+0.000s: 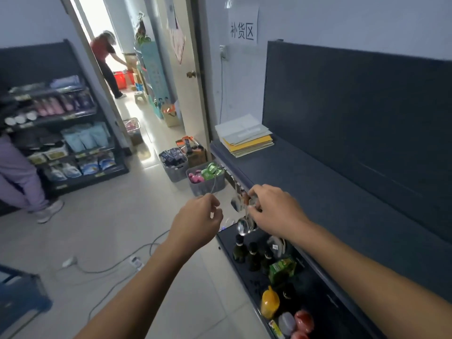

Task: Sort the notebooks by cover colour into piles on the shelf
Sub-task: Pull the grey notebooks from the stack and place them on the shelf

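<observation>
At the far end of the dark shelf (305,182), against the wall, the notebooks (244,137) lie in one loose stack: pale grey and white covers on top, yellow ones beneath, cream ones at the bottom. No writing on the covers can be read. Neither hand touches them; both are well short of the stack, at the shelf's front edge.

The right hand (276,209) is curled around a small cluster of clear, shiny items (244,216) hanging at that edge, with its fingers closed on them; what they are is too blurred to tell. The left hand (198,221) is half closed just beside it, thumb and forefinger pinched together, possibly on a thin wire, though that cannot be told for sure.

Below the hands, a lower ledge holds dark bottles (252,255), a green packet (282,269) whose print is unreadable, and a yellow squeeze bottle (269,302).

On the wall above the notebooks, a paper sign (243,26) reads "补货区". Grey baskets (205,179) of goods stand on the floor near the shelf's end. A stocked rack (63,133) stands across the room, with a person in purple trousers (19,177) next to it, and another person (106,62) bends over in the corridor beyond the open door.
</observation>
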